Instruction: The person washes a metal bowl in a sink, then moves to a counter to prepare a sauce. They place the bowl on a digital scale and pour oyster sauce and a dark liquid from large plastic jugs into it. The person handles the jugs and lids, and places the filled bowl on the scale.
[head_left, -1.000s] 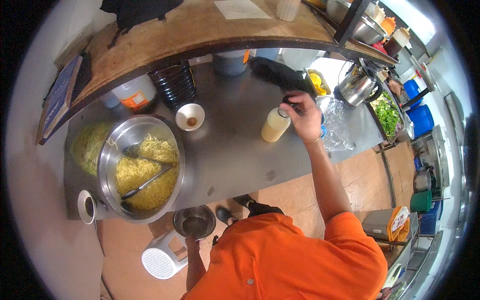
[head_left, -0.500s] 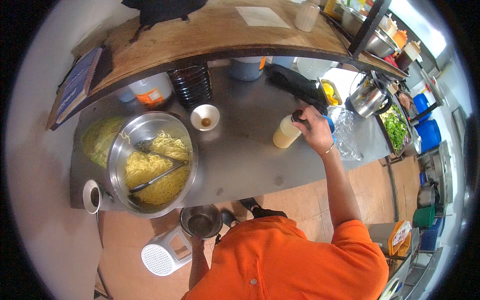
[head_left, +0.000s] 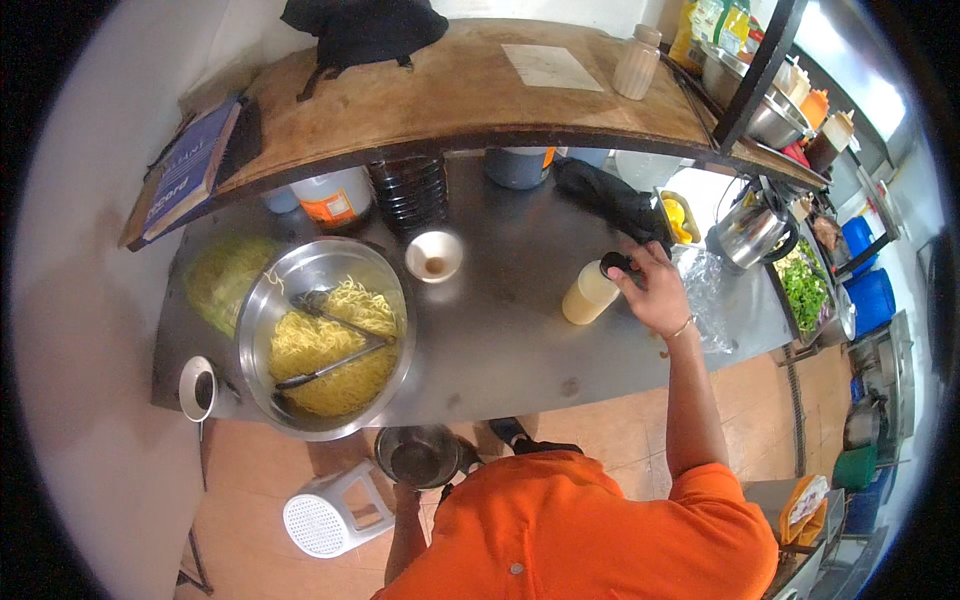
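Observation:
Over the steel counter, my right hand [head_left: 655,292] is closed at the black cap [head_left: 615,265] of a squat translucent bottle [head_left: 589,294] of pale yellow liquid. The bottle stands on the counter; whether the cap is loose, I cannot tell. Low by my body, my left hand [head_left: 406,493] is at the near rim of a dark round pan [head_left: 420,458], held below the counter edge; its fingers are mostly hidden. A large steel bowl [head_left: 405,345] holds yellow noodles [head_left: 335,385] with black-tipped tongs [head_left: 335,362] lying on them. Beyond it sits a small white bowl [head_left: 448,246] with brown residue.
A wooden shelf [head_left: 470,90] overhangs the counter's back, with jugs under it. Clear plastic wrap [head_left: 705,310], a steel kettle [head_left: 750,230] and a tray of chopped greens [head_left: 803,290] lie to the right. A white stool [head_left: 325,520] stands on the floor, lower left.
The whole view has shifted, so the scene sits lower and slightly to the right. My right hand stays at the bottle's cap, and my left hand stays by the dark pan.

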